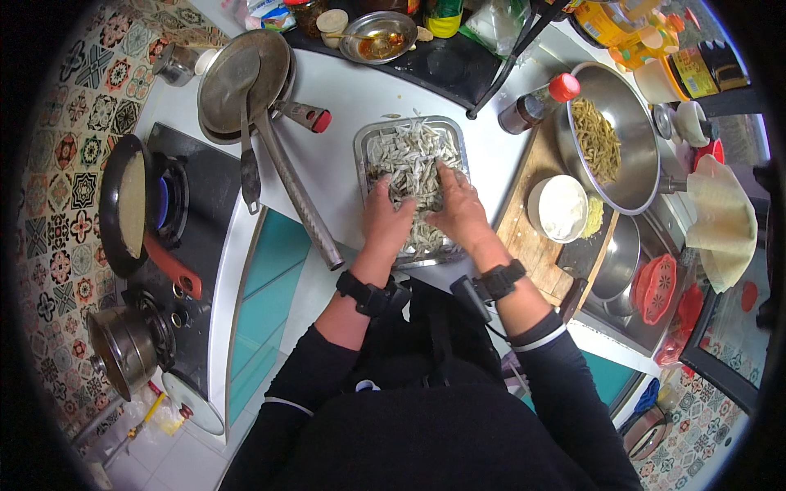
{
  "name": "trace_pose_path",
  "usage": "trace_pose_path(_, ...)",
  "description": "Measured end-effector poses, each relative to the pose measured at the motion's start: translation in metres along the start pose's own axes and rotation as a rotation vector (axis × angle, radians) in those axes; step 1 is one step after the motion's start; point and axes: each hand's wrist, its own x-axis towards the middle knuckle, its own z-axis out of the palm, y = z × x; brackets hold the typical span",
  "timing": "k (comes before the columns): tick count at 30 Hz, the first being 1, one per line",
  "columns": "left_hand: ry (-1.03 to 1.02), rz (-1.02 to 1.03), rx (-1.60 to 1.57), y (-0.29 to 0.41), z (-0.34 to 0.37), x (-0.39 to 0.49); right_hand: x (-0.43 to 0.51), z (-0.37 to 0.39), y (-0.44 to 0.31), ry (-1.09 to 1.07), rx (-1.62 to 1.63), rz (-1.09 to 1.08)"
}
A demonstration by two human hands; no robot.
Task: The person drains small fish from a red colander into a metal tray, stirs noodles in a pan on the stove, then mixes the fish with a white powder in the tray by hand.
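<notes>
A rectangular metal tray (359,147) lies on the white counter before me, heaped with small pale pieces of food (417,141) that look flour-coated, perhaps little fish. Both hands are in the tray, one at each side of the heap. My left hand (389,212) touches the pieces with bent fingers, its fingertips partly among them. Opposite it, my right hand (457,202) rests on the heap with fingers spread and dusted white. Whether either hand grips any pieces cannot be told.
At left, a frying pan (110,208) sits over a lit gas burner; nearby are a pot (126,350) and a wok (215,80) with a ladle (245,123). To the right stand a sauce bottle (522,113), a white bowl (557,208) on a wooden board (522,245), and a steel bowl (635,135) of brownish strips.
</notes>
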Motion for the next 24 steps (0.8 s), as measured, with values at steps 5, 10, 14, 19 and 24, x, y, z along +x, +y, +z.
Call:
trace_pose_path(5,0.054,-0.010,0.167,0.007,0.022,0.010,0.009,0.015,-0.008,0.096,0.178,0.018)
trace_pose_path(10,-0.145,-0.204,-0.346,0.026,0.016,0.014,0.015,0.007,0.002,-0.053,0.917,0.040)
trace_pose_path(14,-0.208,-0.269,-0.746,0.041,0.000,-0.001,0.010,-0.013,0.007,-0.177,1.229,0.106)
trace_pose_path(19,-0.280,-0.350,-0.910,0.044,-0.011,0.000,-0.001,-0.039,0.002,-0.195,1.311,0.072)
trace_pose_path(24,-0.220,-0.309,-0.698,0.041,-0.009,-0.006,-0.003,-0.054,-0.006,-0.104,1.014,-0.017)
